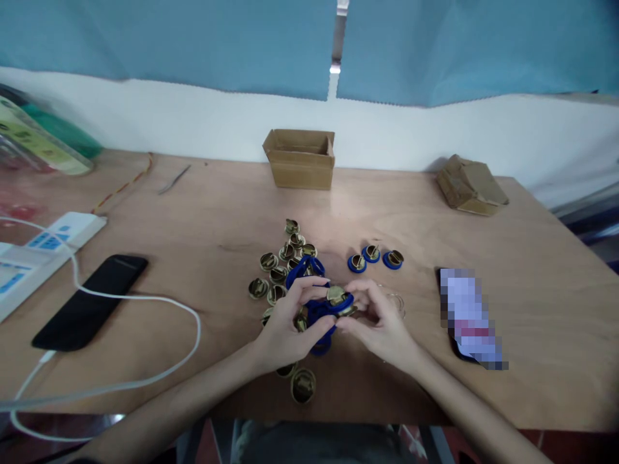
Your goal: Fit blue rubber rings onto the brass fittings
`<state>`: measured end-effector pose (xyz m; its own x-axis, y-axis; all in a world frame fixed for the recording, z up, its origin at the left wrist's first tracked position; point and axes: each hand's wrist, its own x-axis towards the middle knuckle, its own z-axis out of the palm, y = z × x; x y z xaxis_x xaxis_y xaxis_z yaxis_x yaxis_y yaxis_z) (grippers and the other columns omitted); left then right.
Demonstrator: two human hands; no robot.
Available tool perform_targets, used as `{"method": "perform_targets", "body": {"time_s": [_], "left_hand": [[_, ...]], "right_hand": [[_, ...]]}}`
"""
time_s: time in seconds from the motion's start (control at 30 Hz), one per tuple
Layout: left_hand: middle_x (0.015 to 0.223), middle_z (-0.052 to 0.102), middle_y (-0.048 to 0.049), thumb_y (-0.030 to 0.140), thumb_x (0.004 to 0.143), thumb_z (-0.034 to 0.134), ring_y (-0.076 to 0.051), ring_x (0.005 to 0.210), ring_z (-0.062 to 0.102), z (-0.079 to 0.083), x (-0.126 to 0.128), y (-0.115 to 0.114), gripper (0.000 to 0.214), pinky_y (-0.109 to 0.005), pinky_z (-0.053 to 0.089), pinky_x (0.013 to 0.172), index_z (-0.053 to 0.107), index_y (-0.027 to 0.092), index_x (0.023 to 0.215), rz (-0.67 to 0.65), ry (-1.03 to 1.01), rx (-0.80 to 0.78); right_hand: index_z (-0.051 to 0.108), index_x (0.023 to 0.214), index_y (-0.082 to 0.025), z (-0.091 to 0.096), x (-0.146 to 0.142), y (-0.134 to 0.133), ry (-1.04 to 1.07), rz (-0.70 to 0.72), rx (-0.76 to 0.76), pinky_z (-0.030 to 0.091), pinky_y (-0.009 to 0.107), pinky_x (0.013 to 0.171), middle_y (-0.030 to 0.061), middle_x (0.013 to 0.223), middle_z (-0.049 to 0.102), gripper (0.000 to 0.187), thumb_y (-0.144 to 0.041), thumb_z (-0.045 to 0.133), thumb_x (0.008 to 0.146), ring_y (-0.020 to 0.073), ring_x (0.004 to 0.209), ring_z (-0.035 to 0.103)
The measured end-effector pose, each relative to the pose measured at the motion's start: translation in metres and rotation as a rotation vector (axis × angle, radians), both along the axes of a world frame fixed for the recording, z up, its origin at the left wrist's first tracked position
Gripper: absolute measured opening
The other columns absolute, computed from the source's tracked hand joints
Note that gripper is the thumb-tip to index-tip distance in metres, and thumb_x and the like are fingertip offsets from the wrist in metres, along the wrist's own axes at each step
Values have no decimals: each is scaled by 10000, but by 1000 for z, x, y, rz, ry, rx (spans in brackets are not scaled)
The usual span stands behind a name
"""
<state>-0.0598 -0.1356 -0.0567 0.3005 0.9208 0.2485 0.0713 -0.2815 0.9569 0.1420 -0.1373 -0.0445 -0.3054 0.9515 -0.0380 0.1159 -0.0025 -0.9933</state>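
Note:
Between my two hands is a round brass-coloured badge back (337,296) with a blue ring (346,304) around its lower edge. My left hand (293,322) pinches it from the left with thumb and fingers. From the right, my right hand (380,322) grips the same piece with thumb and fingertips. Beneath and behind the hands lie several loose blue rings (309,265), partly hidden. Around them are several bare badge backs (268,261), pin clips facing up; one badge back (303,385) lies near the front edge. Three badge backs with blue rings (371,252) sit to the right.
An open cardboard box (304,174) stands at the back, and a crumpled cardboard box (471,187) at back right. A lit phone (469,316) lies right. On the left are a black phone (89,303), its white cable (193,341) and a power strip (58,245). Thin wire loops (399,304) lie by my right hand.

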Motion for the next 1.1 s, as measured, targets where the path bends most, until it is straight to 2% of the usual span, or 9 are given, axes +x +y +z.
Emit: {"method": "perform_targets", "body": {"time_s": [0.1,0.2,0.33,0.5,0.6,0.77,0.93,1.1], "left_hand": [[1104,758,-72,140,887,660,-205,1054,753,3,1,-1,444,-308,617,923,489,252,1281,-39,-19,-7],[1074,778,-46,135,896,654,-181,1010,769,3,1,-4,370,-269,622,897,513,261,1214,-10,12,19],[996,804,-14,161,878,695,-159,915,791,2,0,-6,308,-224,631,847,567,258,1141,48,134,114],[957,813,-17,187,832,748,-157,850,802,4,0,-7,383,-188,640,786,585,244,1173,95,197,206],[966,812,-23,150,846,719,-142,837,799,4,2,-8,350,-175,634,804,595,231,1163,87,187,240],[1011,811,-22,127,890,674,-127,866,795,0,3,-10,308,-162,621,832,608,222,1176,119,209,262],[1016,806,-3,126,921,642,-117,901,788,-4,1,-6,286,-166,609,858,607,232,1185,197,256,221],[935,789,14,123,919,633,-118,858,781,-9,1,-2,206,-177,618,812,629,234,1093,259,270,209]], "right_hand": [[549,1002,-268,-5,3,0,-71,-46,22,467,265,538,-11,779,631,400,-446,838,791,163,657,601],[500,884,-265,-7,6,-1,-121,-34,64,391,252,472,-27,686,626,400,-483,824,799,144,552,558],[492,882,-272,-6,7,-2,-138,-13,69,407,267,473,-9,702,683,363,-509,766,855,158,533,580],[499,891,-271,-2,7,-1,-151,20,134,455,265,496,-15,687,694,310,-486,722,905,169,559,634],[502,900,-268,-1,8,-1,-213,30,236,455,247,481,-10,704,707,252,-436,684,947,157,551,643],[530,978,-226,0,9,-1,-409,17,499,438,214,456,-17,666,657,176,-395,556,1022,122,501,608],[543,1082,-172,2,7,-1,-565,21,642,423,209,444,-15,647,656,293,-428,398,1087,103,442,570],[580,1069,-142,2,4,1,-655,-24,830,455,247,506,18,658,697,324,-415,409,1091,140,508,641]]}}
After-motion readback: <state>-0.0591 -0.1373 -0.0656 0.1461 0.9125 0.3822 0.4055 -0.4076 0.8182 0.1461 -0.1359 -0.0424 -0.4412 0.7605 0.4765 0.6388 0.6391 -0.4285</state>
